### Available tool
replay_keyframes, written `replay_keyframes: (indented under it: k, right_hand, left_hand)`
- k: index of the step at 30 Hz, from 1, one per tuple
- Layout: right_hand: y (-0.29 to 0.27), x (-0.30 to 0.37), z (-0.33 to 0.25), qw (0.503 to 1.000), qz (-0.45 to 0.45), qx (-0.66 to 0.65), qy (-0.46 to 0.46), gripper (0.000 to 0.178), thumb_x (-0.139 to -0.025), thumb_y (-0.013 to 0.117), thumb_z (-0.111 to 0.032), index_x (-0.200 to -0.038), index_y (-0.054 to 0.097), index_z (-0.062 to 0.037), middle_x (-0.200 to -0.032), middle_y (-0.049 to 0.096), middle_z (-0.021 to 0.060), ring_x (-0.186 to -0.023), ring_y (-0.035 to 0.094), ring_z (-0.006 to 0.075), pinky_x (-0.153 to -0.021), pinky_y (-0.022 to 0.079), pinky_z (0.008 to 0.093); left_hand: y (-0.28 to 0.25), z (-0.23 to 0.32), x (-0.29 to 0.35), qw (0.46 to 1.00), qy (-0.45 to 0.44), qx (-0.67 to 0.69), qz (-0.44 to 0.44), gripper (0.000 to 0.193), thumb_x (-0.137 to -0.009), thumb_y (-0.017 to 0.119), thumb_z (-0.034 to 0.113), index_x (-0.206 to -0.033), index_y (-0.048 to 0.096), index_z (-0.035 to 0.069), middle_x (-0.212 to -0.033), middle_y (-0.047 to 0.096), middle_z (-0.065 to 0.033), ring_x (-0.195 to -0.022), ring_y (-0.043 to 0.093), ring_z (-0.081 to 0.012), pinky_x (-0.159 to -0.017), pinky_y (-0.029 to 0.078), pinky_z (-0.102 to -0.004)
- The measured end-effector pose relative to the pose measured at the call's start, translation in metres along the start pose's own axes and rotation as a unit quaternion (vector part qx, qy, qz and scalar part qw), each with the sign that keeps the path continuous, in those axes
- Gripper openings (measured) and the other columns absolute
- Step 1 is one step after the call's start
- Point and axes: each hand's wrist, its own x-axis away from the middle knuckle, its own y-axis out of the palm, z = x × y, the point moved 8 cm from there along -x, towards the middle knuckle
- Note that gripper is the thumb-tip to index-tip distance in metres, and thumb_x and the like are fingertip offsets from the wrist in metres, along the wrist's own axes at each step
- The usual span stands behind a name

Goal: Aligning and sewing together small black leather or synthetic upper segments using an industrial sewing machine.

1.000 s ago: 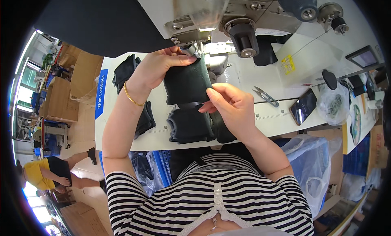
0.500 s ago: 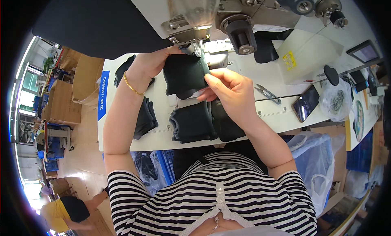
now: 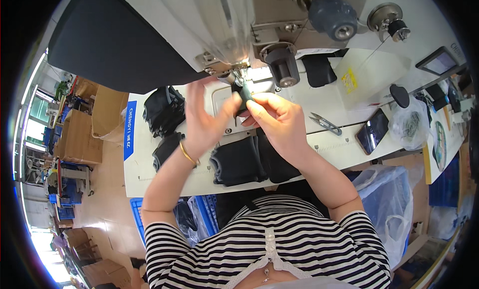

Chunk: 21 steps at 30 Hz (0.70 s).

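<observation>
A dark fabric piece (image 3: pixel 243 95) stands folded and narrow under the needle area of a sewing machine (image 3: pixel 241 75). My right hand (image 3: pixel 278 120) pinches its near edge between thumb and fingers. To the left, my left hand (image 3: pixel 203 120) is blurred, with its thumb spread from the other fingers and close to the fabric. Its fingertips are smeared, and I see nothing held in it. Nearer to me on the white table lie a stack of black fabric pieces (image 3: pixel 237 160) and another black pile (image 3: pixel 275 159) beside it.
Further black piles (image 3: pixel 163 111) sit at the table's left. To the right lie thread snips (image 3: pixel 326 124), a phone (image 3: pixel 373 132) and a clear plastic bag (image 3: pixel 411 118). A blue crate (image 3: pixel 208 209) and a large plastic bag (image 3: pixel 385 204) are below the table edge.
My left hand has come off the fabric and swung right and nearer to me. The fabric, flat and wide before, now looks narrow and turned; my right hand still pinches it.
</observation>
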Motion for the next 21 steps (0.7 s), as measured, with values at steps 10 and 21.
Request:
replay_keyframes:
  k: [10,21]
  right_hand:
    - [-0.004,0.000,-0.004,0.991,-0.021,0.095,-0.090,0.021,-0.093,0.061,-0.011,-0.107,0.065,0.0040,-0.086,0.072,0.0125,-0.075,0.070,0.0140,-0.068,0.054,0.0267]
    - [-0.003,-0.003,-0.007,0.994,-0.050,0.079,-0.051,0.018,-0.096,0.056,-0.014,-0.090,0.063,0.0017,-0.071,0.068,0.0081,-0.067,0.068,0.0131,-0.062,0.053,0.0261]
  left_hand:
    - [0.016,-0.027,0.013,0.978,-0.107,0.164,-0.070,0.044,-0.071,0.080,0.010,-0.109,0.058,0.004,-0.107,0.059,-0.0072,-0.103,0.057,-0.0194,-0.091,0.044,-0.0335]
    - [0.007,0.054,0.020,0.950,0.255,-0.180,0.028,0.030,-0.064,0.073,-0.003,-0.093,0.069,0.004,-0.088,0.061,-0.0058,-0.079,0.060,-0.0257,-0.071,0.049,-0.0371]
